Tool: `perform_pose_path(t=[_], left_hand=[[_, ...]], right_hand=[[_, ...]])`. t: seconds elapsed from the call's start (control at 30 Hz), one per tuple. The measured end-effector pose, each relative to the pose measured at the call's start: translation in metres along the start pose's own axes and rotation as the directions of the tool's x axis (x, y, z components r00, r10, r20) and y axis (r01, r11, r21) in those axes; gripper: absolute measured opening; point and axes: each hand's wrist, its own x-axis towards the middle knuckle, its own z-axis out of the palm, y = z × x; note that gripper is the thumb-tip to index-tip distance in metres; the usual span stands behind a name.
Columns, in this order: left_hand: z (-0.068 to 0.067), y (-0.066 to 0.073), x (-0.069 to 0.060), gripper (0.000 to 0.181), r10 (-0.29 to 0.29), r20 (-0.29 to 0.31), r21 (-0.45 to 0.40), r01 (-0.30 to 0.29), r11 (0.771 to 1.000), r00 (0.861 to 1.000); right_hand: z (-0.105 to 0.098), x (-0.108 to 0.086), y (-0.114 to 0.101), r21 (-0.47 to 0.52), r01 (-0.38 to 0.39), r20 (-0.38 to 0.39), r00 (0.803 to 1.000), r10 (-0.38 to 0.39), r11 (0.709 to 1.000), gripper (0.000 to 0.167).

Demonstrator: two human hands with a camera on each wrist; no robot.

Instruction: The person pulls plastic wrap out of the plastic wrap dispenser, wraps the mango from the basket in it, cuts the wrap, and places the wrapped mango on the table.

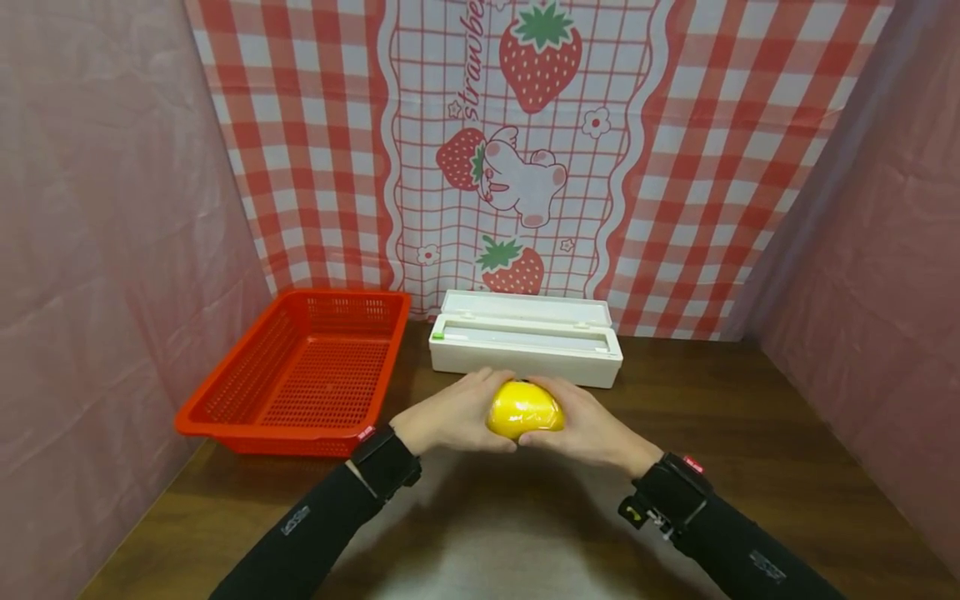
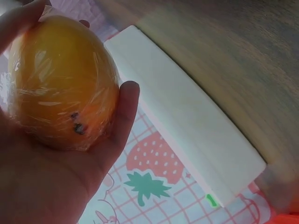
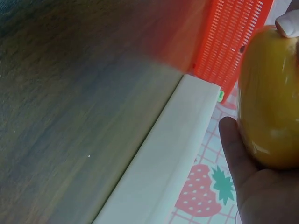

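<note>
A rounded yellow fruit (image 1: 526,409), its exact kind unclear, is held up above the table between both hands. Clear cling film covers it, and wrinkles and dark spots show on the fruit (image 2: 65,84) in the left wrist view. My left hand (image 1: 459,414) grips it from the left, fingers over the top and thumb below. From the right, my right hand (image 1: 588,425) grips the same fruit (image 3: 271,102) with thumb and fingers curved round it. Just behind the hands stands a white cling film dispenser (image 1: 525,362), its lid (image 1: 527,308) raised.
At the left stands a red plastic basket (image 1: 330,379) with slotted walls. The dispenser and basket are close to the checked strawberry cloth (image 1: 330,167) hanging at the back. Pink curtains (image 1: 112,250) flank the brown wooden table (image 1: 720,425).
</note>
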Motion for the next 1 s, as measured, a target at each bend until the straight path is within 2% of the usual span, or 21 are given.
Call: perform_pose_path(t=[0.2,0.43,0.67,1.0], left_hand=[[0.001,-0.003,0.000,0.085,-0.001,0.032,-0.016,0.001,1.000,0.999],[0.005,-0.006,-0.003,0.084,-0.044,0.046,-0.045,0.046,0.998,0.998],[0.012,-0.011,-0.004,0.084,-0.071,0.052,-0.058,0.074,0.996,0.996],[0.024,-0.016,-0.002,0.081,-0.090,0.085,-0.012,0.091,0.996,0.992]], right_hand=[[-0.002,-0.002,0.001,-0.020,-0.005,0.033,0.999,0.006,1.000,0.075],[-0.001,-0.003,0.004,-0.049,-0.030,0.073,0.997,0.034,0.998,0.073],[0.004,-0.004,0.008,-0.059,-0.062,0.092,0.994,0.067,0.996,0.078],[0.012,-0.005,0.014,-0.107,-0.079,0.146,0.985,0.094,0.991,0.080]])
